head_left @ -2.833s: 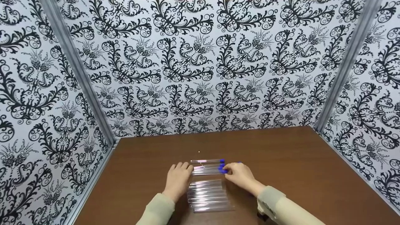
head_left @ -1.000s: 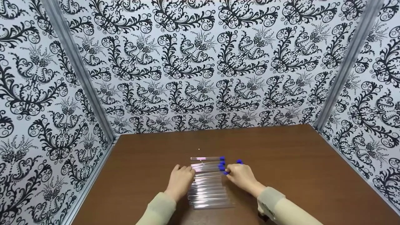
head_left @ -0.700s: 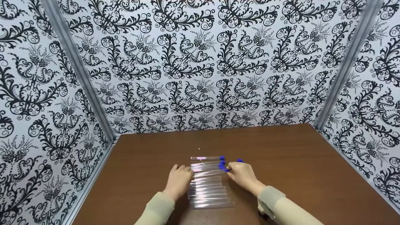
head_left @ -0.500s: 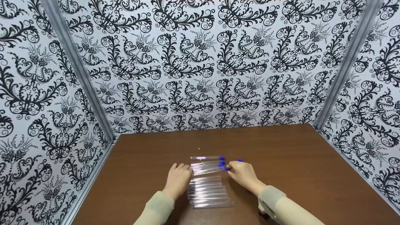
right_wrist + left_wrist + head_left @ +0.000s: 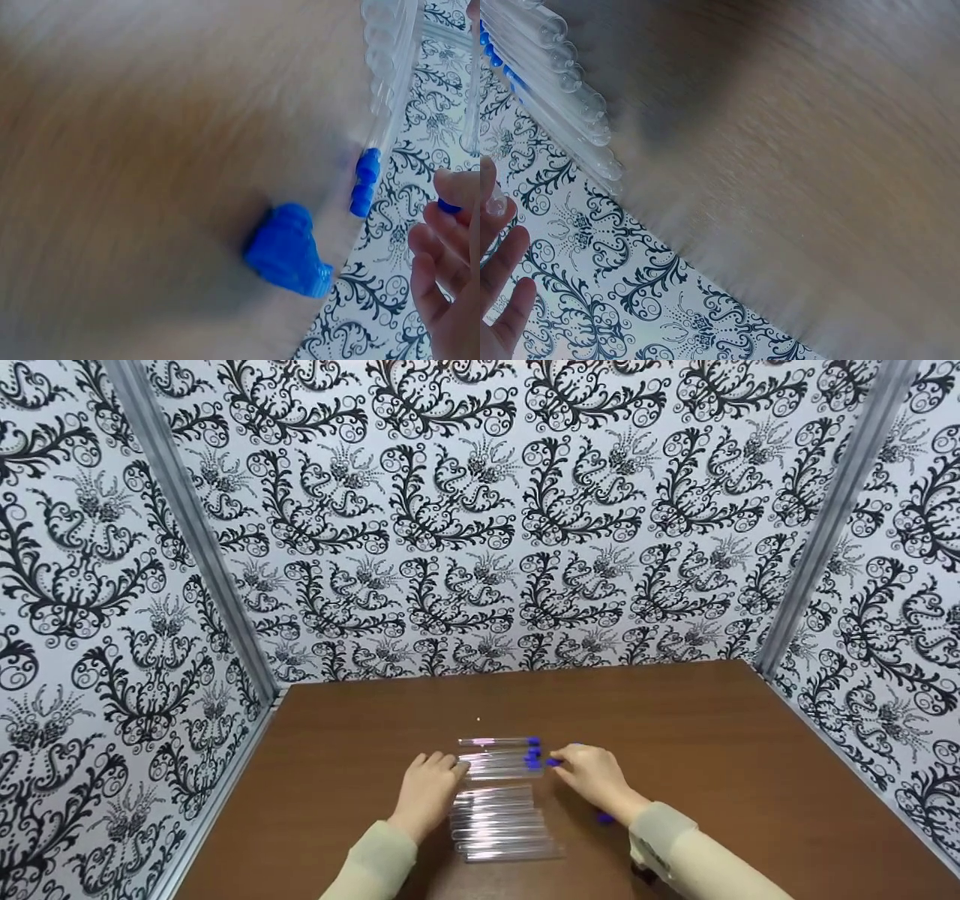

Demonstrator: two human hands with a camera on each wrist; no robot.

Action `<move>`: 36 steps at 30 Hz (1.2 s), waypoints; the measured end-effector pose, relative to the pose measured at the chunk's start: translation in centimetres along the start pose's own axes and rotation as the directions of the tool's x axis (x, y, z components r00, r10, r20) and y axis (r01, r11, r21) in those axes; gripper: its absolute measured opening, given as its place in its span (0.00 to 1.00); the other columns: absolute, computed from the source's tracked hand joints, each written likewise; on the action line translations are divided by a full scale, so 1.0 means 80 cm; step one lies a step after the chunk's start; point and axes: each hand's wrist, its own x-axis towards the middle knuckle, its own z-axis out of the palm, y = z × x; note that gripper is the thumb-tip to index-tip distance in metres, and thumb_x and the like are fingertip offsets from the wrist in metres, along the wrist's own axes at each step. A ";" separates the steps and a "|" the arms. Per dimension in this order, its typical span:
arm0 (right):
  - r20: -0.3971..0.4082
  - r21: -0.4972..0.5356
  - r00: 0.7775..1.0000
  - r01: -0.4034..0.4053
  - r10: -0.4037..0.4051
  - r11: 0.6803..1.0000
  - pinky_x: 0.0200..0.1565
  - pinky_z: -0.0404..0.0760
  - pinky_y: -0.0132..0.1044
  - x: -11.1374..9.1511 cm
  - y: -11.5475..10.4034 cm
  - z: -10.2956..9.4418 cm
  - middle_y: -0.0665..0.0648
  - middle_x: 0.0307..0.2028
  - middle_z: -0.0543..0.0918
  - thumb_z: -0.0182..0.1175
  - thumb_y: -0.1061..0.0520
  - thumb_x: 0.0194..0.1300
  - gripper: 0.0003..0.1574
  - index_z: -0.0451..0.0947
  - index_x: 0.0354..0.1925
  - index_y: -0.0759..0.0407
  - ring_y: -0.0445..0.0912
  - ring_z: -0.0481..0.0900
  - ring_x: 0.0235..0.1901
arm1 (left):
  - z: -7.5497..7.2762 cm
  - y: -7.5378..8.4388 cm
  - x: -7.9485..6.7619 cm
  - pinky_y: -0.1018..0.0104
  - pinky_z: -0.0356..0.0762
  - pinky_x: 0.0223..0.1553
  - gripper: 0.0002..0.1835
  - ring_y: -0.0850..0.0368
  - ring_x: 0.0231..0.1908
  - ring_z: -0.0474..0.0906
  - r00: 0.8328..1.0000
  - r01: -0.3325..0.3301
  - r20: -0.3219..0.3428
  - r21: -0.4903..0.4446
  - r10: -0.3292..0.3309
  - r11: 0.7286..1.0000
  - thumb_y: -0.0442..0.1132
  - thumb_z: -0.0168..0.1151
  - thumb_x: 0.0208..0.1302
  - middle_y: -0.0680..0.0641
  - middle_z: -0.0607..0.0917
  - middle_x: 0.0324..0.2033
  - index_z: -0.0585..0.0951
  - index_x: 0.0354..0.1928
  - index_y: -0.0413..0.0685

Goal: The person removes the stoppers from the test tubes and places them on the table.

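Note:
My left hand [image 5: 433, 791] pinches the closed end of a clear test tube [image 5: 496, 204], which overlaps other tubes in the head view. My right hand [image 5: 596, 772] pinches a small blue cap [image 5: 553, 762] between thumb and finger, slightly right of the tube's open end. In the right wrist view this cap [image 5: 448, 205] is mostly covered by the fingers. Beyond the hands lie capped test tubes [image 5: 495, 742] with blue caps [image 5: 533, 753] on their right ends. Nearer me, several uncapped test tubes [image 5: 499, 825] lie side by side.
Loose blue caps [image 5: 285, 247] sit on the brown table [image 5: 360, 720] to the right of the tubes. One blue cap [image 5: 605, 817] shows beside my right wrist. Patterned wall panels [image 5: 480, 547] enclose the table at the back and sides.
My right hand has shifted a little right, so its cap now stands apart from the tubes. A loose cap beside the right wrist has come into view. The left hand has barely moved.

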 end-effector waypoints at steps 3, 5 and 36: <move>0.002 -0.010 1.000 -0.009 0.009 1.000 0.29 0.82 0.41 0.003 0.004 -0.002 0.53 0.35 0.87 0.73 0.58 0.51 0.14 0.86 0.39 0.56 0.47 0.85 0.31 | 0.000 -0.001 0.000 0.57 0.77 0.37 0.13 0.54 0.33 0.78 1.000 -0.002 -0.002 -0.009 0.002 1.000 0.40 0.72 0.50 0.53 0.83 0.29 0.85 0.41 0.54; -0.005 -0.005 1.000 -0.018 0.018 1.000 0.30 0.82 0.43 0.005 0.007 -0.003 0.53 0.36 0.87 0.73 0.59 0.52 0.15 0.86 0.41 0.55 0.47 0.85 0.32 | 0.001 -0.002 0.000 0.57 0.78 0.37 0.16 0.54 0.33 0.78 1.000 0.004 -0.001 -0.017 -0.004 1.000 0.40 0.72 0.50 0.53 0.83 0.30 0.85 0.44 0.53; 0.242 0.157 0.892 -0.425 0.383 0.891 0.43 0.79 0.50 0.042 0.082 0.002 0.56 0.39 0.86 0.68 0.61 0.55 0.10 0.86 0.39 0.59 0.52 0.83 0.38 | 0.035 -0.008 -0.014 0.53 0.78 0.37 0.06 0.54 0.32 0.80 0.980 0.196 0.086 -0.203 -0.182 0.959 0.40 0.71 0.54 0.53 0.85 0.28 0.84 0.33 0.50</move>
